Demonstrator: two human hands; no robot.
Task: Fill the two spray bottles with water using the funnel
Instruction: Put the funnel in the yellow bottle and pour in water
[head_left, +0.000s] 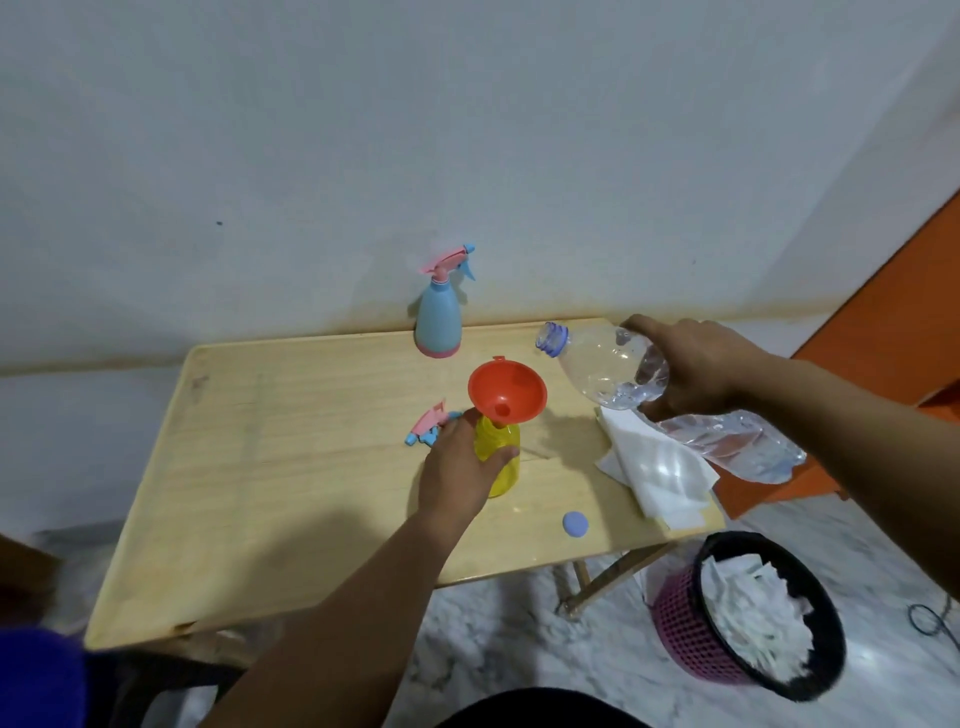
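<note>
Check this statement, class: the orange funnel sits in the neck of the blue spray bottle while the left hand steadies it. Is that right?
Not quite. The head view shows the orange funnel sitting in the neck of the yellow spray bottle, which the left hand steadies. The blue spray bottle stands apart by the wall, sprayer still on.

Pale wall (467, 130), marble floor (545, 649), wooden folding table (291, 467), orange cabinet (883, 338).

Head camera looks forward and down onto the table (291, 467).
</note>
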